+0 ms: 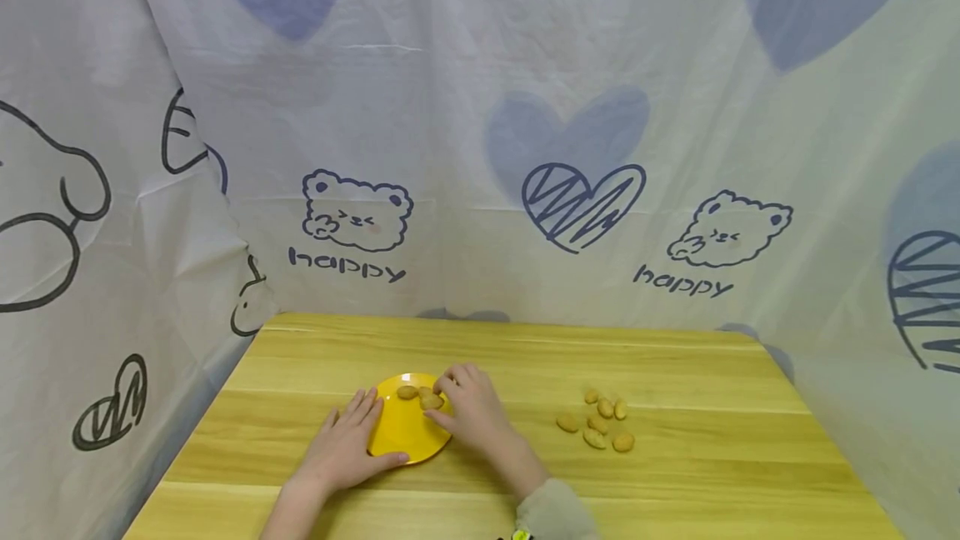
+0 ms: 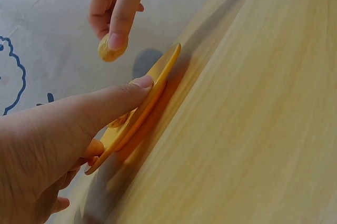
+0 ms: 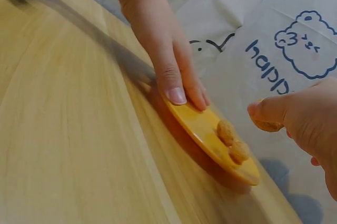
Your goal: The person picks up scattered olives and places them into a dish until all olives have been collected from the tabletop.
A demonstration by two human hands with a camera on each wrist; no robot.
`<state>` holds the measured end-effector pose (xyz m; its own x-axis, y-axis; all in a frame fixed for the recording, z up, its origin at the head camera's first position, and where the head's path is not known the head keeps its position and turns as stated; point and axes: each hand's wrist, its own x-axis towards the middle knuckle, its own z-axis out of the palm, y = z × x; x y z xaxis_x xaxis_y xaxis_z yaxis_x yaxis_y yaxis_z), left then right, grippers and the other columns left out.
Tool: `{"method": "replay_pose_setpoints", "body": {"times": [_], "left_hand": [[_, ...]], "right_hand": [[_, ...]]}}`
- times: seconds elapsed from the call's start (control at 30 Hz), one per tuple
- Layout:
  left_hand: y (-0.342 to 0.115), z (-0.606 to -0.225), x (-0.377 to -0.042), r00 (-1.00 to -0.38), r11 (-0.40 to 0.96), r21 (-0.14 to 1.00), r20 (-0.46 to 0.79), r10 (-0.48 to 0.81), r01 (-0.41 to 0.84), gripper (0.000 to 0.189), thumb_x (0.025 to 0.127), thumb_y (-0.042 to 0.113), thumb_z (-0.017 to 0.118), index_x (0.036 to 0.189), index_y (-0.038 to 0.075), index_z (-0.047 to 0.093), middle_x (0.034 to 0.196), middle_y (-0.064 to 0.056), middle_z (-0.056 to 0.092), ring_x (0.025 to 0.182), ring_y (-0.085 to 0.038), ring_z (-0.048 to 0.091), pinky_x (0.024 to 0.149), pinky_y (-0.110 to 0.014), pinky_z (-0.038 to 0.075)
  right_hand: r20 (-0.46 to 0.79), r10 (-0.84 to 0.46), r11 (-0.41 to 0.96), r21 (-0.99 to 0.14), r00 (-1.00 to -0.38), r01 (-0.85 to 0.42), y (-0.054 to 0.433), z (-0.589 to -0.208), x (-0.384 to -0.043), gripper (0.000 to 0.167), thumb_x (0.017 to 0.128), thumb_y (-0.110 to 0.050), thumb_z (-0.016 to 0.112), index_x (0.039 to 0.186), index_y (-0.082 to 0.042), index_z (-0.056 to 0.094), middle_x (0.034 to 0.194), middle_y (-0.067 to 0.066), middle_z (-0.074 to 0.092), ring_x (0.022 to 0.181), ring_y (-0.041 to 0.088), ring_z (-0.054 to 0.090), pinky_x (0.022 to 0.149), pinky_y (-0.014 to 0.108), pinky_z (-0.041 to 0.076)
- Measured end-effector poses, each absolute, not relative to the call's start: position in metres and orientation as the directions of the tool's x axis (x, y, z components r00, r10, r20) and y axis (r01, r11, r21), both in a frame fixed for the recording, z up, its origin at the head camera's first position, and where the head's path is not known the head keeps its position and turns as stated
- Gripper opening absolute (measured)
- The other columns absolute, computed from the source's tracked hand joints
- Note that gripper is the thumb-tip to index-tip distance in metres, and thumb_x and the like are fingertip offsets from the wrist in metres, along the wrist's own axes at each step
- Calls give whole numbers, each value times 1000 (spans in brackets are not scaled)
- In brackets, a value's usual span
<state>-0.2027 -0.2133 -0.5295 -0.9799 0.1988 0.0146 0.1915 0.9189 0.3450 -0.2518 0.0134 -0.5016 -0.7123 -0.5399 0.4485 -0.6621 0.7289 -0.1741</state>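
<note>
A round yellow plate (image 1: 405, 433) lies on the wooden table. My left hand (image 1: 347, 442) rests on its left and near rim, fingers extended and thumb (image 2: 129, 95) along the edge. Above the plate's right side, my right hand (image 1: 472, 411) pinches an unshelled peanut (image 2: 109, 50) between thumb and fingers. In the right wrist view that held peanut (image 3: 267, 125) hangs apart from the plate, partly covered by the thumb. Two other peanuts lie close together toward the plate's far end, one peanut (image 3: 226, 132) beside another peanut (image 3: 239, 152).
Several loose peanuts (image 1: 596, 423) are scattered on the table to the right of my right hand. The wooden table (image 1: 712, 440) reaches back to a pale hanging cloth (image 1: 465, 273) printed with hearts and bears. More cloth hangs along both sides.
</note>
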Motion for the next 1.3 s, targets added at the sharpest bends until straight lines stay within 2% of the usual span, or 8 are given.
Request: {"method": "replay_pose_setpoints", "body": {"times": [1.03,1.3], "left_hand": [[-213,-526,-201,-978,921,330,27,207,204,105,78,77,55,147,0,39,159,-18,28,149,-36,23,118,-64,20],[-212,-525,-200,-978,920,335,35,206,206,105,78,76,57,146,-1,40,158,-19,30,149,-37,24,117,-65,21]], "right_hand": [[470,-544,758,-79,-695,-647,-22,-537,-268,28,85,-46,72,100,-22,70,98,-3,55,91,14,47,78,27,41],[455,-534,777,-68,-713,-626,-25,-540,-268,30,85,-47,71,101,-21,70,99,-2,55,91,15,47,76,27,42]]}}
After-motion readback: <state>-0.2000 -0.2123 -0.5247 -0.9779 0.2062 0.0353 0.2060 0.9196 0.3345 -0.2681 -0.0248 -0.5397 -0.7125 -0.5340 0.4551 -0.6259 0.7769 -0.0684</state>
